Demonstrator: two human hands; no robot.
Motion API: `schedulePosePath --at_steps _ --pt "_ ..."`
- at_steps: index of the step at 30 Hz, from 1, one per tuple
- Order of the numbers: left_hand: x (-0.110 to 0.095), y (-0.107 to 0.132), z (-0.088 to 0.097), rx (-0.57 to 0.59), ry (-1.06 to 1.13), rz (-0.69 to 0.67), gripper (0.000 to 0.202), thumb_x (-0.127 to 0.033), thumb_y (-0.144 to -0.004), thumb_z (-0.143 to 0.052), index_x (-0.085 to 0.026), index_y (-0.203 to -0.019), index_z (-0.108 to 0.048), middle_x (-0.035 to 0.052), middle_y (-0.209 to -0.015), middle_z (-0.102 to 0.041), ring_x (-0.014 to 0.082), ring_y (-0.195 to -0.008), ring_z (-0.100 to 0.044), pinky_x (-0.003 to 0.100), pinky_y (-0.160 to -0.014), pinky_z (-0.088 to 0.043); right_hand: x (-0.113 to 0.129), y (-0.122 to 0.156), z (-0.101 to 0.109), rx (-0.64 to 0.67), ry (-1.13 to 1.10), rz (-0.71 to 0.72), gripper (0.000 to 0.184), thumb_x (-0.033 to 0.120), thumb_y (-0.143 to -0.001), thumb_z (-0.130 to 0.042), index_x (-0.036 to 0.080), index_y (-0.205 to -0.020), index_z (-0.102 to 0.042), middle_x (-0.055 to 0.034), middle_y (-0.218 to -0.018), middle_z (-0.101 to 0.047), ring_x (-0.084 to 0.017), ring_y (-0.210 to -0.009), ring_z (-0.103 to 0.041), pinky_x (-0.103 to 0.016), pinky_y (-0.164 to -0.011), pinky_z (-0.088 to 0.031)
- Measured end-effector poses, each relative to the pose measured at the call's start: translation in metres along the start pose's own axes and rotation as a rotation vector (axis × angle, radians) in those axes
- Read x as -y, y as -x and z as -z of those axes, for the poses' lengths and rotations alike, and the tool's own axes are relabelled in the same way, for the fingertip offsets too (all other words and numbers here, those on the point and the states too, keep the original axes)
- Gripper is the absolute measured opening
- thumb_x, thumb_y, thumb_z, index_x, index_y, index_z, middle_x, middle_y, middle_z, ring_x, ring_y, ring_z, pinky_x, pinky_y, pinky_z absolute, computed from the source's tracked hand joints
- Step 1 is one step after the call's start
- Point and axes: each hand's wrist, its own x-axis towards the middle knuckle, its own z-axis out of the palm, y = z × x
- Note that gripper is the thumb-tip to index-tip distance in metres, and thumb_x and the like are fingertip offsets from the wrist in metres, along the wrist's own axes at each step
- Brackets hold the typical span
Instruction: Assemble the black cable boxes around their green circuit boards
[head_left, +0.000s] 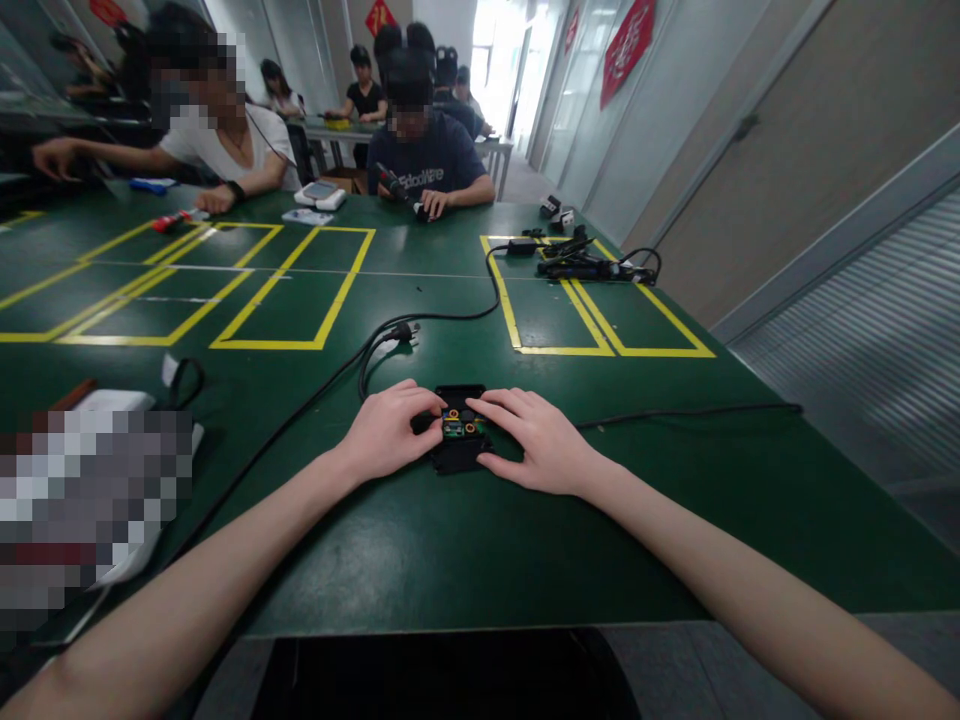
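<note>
Down low and close in, a small black box [457, 458] is held on the green desk [420, 560] by both hands. The left hand [386, 435] is laid on the box's left side. Its fingers [420, 402] are bent and pressed close together over the far left corner. Its thumb is tucked against the near left edge, so the box is pinched by this hand. The right hand [541, 445] is laid on the right side. Its fingers [501, 405] are kept nearly straight and a little spread. The first one is set along the far right edge and the thumb is pressed on the near right corner, so the box is gripped between them.

The box is found between the two sets of fingers, flat on the desk, with its top open. Small coloured bits, orange rings and green and blue parts, can be seen inside it.

A thick black cord [315, 395] is seen running off past the left fingers, and its plug [403, 331] is lying just beyond them. A thin black cord [675, 412] is stretched out to the right of the right fingers. Yellow lines [330, 310] are painted on the desk farther off. Well beyond the right fingers, a heap of black cords [585, 265] is piled up. Other people [427, 160] are seated across the desk, far from the box.
</note>
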Motion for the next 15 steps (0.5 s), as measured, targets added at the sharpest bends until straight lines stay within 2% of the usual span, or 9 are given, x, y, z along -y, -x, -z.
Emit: schedulePosePath --at_steps 2,7,9,12,15 --pt "-0.0002 0.0000 0.0005 0.008 0.000 -0.003 0.009 -0.022 -0.090 -0.061 -0.021 -0.088 -0.070 0.0033 -0.098 -0.080 0.0221 -0.092 -0.069 0.035 -0.082 -0.058 -0.0004 0.0005 -0.0008 0.004 -0.004 -0.005 0.060 0.047 -0.098 -0.063 0.017 -0.150 -0.053 -0.0199 -0.139 -0.063 -0.034 -0.118 -0.064 -0.051 -0.096 -0.056" --pt "0.0007 0.0010 -0.0005 -0.006 0.029 -0.009 0.009 -0.023 -0.091 -0.061 -0.021 -0.085 -0.067 0.0047 -0.109 -0.078 0.0236 -0.102 -0.070 0.038 -0.088 -0.058 -0.0050 0.0031 0.0003 -0.013 -0.056 0.051 0.063 0.052 -0.097 -0.065 0.018 -0.149 -0.054 -0.0201 -0.144 -0.060 -0.035 -0.127 -0.061 -0.055 -0.102 -0.053" --pt "0.0009 0.0018 -0.0013 -0.026 0.040 0.011 0.010 -0.025 -0.091 -0.062 -0.020 -0.084 -0.067 0.0061 -0.117 -0.073 0.0220 -0.098 -0.071 0.035 -0.083 -0.058 -0.0055 0.0032 0.0028 -0.033 -0.074 0.120 0.060 0.055 -0.095 -0.068 0.018 -0.141 -0.060 -0.0206 -0.145 -0.059 -0.035 -0.128 -0.060 -0.056 -0.103 -0.053" --pt "0.0012 0.0026 -0.0022 -0.057 0.047 0.048 0.012 -0.028 -0.092 -0.063 -0.019 -0.084 -0.069 0.0075 -0.124 -0.066 0.0174 -0.086 -0.069 0.030 -0.069 -0.055 -0.0036 0.0021 0.0060 -0.065 -0.079 0.222 0.038 0.048 -0.095 -0.071 0.018 -0.118 -0.070 -0.0195 -0.138 -0.063 -0.033 -0.124 -0.062 -0.054 -0.101 -0.053" --pt "0.0020 0.0022 -0.0025 -0.073 0.046 0.041 0.011 -0.026 -0.091 -0.063 -0.019 -0.085 -0.068 0.0066 -0.115 -0.064 0.0169 -0.086 -0.067 0.028 -0.068 -0.053 -0.0016 0.0008 0.0053 -0.086 -0.076 0.270 0.017 0.036 -0.097 -0.069 0.019 -0.099 -0.071 -0.0165 -0.129 -0.068 -0.030 -0.119 -0.064 -0.049 -0.097 -0.055"
